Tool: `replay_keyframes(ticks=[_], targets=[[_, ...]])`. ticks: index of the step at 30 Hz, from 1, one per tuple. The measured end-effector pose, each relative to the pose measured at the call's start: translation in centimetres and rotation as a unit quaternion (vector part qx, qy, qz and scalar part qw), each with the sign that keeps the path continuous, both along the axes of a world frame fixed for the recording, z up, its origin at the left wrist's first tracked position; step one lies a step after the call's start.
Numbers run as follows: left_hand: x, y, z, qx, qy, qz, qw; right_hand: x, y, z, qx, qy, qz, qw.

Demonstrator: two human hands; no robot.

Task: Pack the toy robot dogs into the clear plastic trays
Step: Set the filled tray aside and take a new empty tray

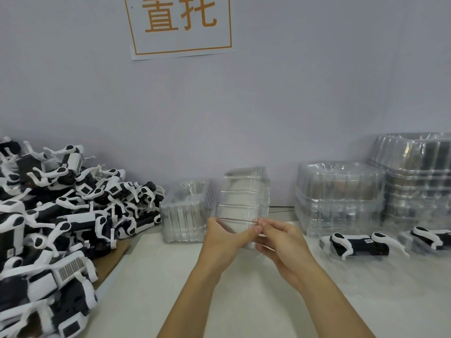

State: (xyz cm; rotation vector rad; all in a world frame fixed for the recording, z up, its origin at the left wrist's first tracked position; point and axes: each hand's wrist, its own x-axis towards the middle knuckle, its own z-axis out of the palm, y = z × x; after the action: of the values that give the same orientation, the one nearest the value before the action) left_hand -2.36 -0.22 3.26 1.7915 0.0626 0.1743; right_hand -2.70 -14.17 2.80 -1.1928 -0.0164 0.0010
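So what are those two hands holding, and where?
A clear ribbed plastic tray, pinched at its near bottom edge by the left hand and right hand.

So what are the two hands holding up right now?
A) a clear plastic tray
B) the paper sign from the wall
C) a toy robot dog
A: the left hand and the right hand both pinch the near edge of a clear plastic tray, lifted off the table with no dog in it.

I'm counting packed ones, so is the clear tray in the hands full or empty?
Empty. The held tray shows only clear ribbed plastic, no dog inside, gripped at its near edge by left hand and right hand.
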Motion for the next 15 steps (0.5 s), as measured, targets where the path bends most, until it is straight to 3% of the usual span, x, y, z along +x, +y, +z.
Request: replay_keyframes(ticks=[10,15], targets=[[0.0,-0.01,-0.08,-0.002,-0.002,-0.005,1.0,-0.04,-0.3,0.08,0.024,0.029,0.028,0.999],[0.1,0.11,-0.26,-0.004,-0.01,-0.01,1.0,-0.16,-0.14,0.48,-0.035,-0.005,-0.018,0.999]])
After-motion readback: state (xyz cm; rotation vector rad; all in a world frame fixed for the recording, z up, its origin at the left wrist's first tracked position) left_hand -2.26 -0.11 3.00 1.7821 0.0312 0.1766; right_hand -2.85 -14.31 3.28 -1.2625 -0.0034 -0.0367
